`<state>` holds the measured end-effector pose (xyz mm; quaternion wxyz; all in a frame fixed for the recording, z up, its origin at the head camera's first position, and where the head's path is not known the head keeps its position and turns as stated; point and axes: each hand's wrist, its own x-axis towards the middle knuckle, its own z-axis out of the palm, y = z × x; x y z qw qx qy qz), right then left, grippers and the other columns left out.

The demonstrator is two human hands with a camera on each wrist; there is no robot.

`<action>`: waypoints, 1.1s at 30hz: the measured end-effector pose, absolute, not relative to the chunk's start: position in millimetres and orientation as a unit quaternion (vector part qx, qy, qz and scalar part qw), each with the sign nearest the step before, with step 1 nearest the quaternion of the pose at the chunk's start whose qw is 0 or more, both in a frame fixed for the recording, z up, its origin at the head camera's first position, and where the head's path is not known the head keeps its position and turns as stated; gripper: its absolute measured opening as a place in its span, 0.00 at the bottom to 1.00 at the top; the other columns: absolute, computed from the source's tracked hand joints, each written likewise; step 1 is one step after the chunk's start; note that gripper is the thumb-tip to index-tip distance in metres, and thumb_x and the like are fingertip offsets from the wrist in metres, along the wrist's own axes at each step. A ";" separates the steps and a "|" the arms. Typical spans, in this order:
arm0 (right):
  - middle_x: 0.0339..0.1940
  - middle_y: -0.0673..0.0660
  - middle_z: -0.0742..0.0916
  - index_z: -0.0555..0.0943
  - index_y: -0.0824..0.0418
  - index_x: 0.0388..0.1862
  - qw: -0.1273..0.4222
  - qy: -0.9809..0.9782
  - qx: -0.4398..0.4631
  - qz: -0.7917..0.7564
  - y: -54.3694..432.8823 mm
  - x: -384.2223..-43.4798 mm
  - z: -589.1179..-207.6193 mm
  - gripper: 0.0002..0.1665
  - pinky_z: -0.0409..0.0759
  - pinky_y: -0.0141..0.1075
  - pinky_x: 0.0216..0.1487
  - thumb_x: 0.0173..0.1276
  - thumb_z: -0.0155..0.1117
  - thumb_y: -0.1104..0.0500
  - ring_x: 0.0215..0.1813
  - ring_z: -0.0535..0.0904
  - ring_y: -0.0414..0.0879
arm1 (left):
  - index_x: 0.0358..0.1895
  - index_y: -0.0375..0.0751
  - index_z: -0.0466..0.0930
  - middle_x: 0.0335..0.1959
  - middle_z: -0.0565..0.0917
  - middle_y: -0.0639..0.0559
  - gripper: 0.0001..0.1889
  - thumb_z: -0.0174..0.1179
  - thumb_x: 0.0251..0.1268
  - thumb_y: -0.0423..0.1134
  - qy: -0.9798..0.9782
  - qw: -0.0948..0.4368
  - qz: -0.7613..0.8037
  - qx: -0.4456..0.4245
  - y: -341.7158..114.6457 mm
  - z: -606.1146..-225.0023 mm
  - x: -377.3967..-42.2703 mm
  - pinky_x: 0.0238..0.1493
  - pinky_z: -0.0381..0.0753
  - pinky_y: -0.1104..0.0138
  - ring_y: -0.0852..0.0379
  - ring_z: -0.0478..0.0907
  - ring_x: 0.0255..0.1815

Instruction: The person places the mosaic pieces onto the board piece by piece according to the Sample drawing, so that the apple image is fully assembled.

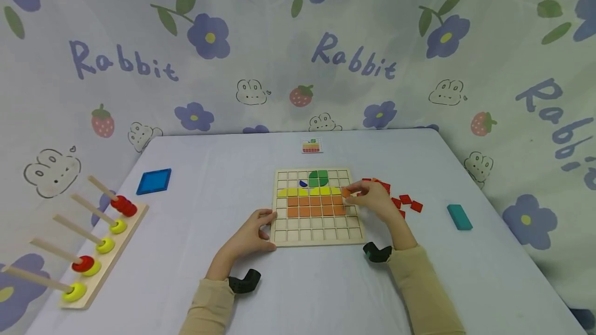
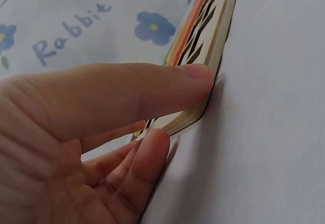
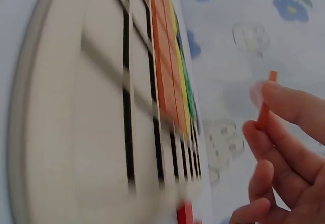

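Note:
A wooden grid board [image 1: 304,234] lies mid-table, with green [image 1: 318,178], yellow [image 1: 309,191] and orange tiles [image 1: 316,206] in its cells. My left hand [image 1: 251,232] holds the board's near left corner, thumb against the near edge and fingers at the left side. Between thumb and fingertips, my right hand [image 1: 374,199] pinches a small orange tile [image 3: 264,113], seen edge-on in the right wrist view. That hand is over the board's right edge, at the end of the yellow row. A small dark blue piece [image 1: 303,183] lies by the green tiles.
Loose red tiles [image 1: 405,199] lie right of the board, partly behind the right hand. A pattern card [image 1: 312,145] is beyond the board. A teal block [image 1: 460,217] lies far right. On the left are a blue tray [image 1: 154,182] and a peg stand [image 1: 112,255] with red and yellow rings.

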<state>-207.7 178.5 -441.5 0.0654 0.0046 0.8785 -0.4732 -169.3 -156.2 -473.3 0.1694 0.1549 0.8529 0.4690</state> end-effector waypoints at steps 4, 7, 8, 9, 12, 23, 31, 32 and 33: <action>0.43 0.54 0.84 0.83 0.57 0.46 0.059 0.865 -0.026 -0.497 136.3 -211.9 -439.6 0.20 0.67 0.35 0.33 0.53 0.72 0.55 0.38 0.68 0.49 | 0.68 0.33 0.60 0.66 0.57 0.42 0.45 0.72 0.41 0.29 0.851 0.174 0.471 0.153 -156.6 -474.5 -170.8 0.36 0.73 0.71 0.56 0.71 0.36; 0.42 0.52 0.84 0.83 0.56 0.45 0.059 0.859 -0.043 -0.508 107.5 -214.5 -442.6 0.19 0.67 0.34 0.32 0.52 0.73 0.55 0.36 0.69 0.48 | 0.68 0.34 0.60 0.66 0.57 0.42 0.45 0.72 0.41 0.29 0.848 0.178 0.473 0.159 -155.7 -475.3 -172.1 0.36 0.73 0.70 0.56 0.71 0.36; 0.40 0.50 0.84 0.84 0.54 0.44 0.060 0.860 -0.042 -0.505 98.8 -215.8 -444.4 0.19 0.68 0.34 0.32 0.52 0.73 0.54 0.36 0.70 0.47 | 0.68 0.34 0.60 0.66 0.57 0.42 0.45 0.72 0.42 0.29 0.847 0.178 0.473 0.163 -155.4 -475.2 -172.3 0.36 0.73 0.70 0.56 0.71 0.36; 0.39 0.50 0.84 0.84 0.54 0.43 0.059 0.860 -0.046 -0.504 91.1 -217.1 -446.2 0.18 0.69 0.33 0.32 0.52 0.73 0.54 0.36 0.71 0.46 | 0.68 0.34 0.60 0.66 0.57 0.41 0.45 0.71 0.42 0.29 0.848 0.177 0.471 0.168 -155.2 -475.1 -172.5 0.36 0.73 0.70 0.56 0.71 0.35; 0.37 0.48 0.84 0.84 0.53 0.39 0.060 0.863 -0.058 -0.498 72.8 -221.4 -451.9 0.15 0.71 0.33 0.35 0.52 0.73 0.53 0.37 0.74 0.44 | 0.68 0.37 0.61 0.66 0.58 0.41 0.44 0.71 0.43 0.30 0.851 0.171 0.462 0.181 -154.9 -474.9 -173.0 0.36 0.73 0.71 0.57 0.71 0.35; 0.35 0.47 0.85 0.85 0.52 0.30 0.052 0.916 -0.100 -0.386 32.8 -229.5 -453.0 0.05 0.74 0.40 0.48 0.54 0.72 0.55 0.44 0.79 0.45 | 0.66 0.39 0.64 0.65 0.57 0.38 0.41 0.71 0.43 0.30 0.853 0.165 0.455 0.195 -159.0 -474.1 -173.7 0.36 0.73 0.71 0.57 0.72 0.34; 0.31 0.44 0.85 0.86 0.47 0.28 0.014 0.952 -0.118 -0.282 20.7 -233.3 -460.3 0.04 0.66 0.41 0.46 0.54 0.71 0.51 0.42 0.71 0.45 | 0.66 0.39 0.65 0.66 0.57 0.38 0.40 0.71 0.43 0.30 0.852 0.166 0.458 0.194 -163.3 -472.7 -172.7 0.35 0.73 0.71 0.57 0.72 0.34; 0.31 0.44 0.85 0.86 0.46 0.28 0.010 0.954 -0.120 -0.275 19.9 -233.4 -460.9 0.04 0.66 0.41 0.45 0.54 0.71 0.50 0.42 0.71 0.45 | 0.66 0.39 0.65 0.66 0.57 0.38 0.40 0.71 0.43 0.30 0.852 0.165 0.458 0.194 -164.0 -472.8 -172.7 0.35 0.73 0.71 0.57 0.72 0.34; 0.31 0.44 0.85 0.86 0.46 0.28 0.006 0.955 -0.123 -0.270 19.3 -233.5 -461.4 0.04 0.66 0.41 0.44 0.54 0.71 0.51 0.41 0.71 0.45 | 0.66 0.39 0.65 0.66 0.57 0.38 0.40 0.71 0.43 0.30 0.852 0.165 0.458 0.194 -164.8 -472.8 -172.8 0.35 0.73 0.71 0.57 0.72 0.34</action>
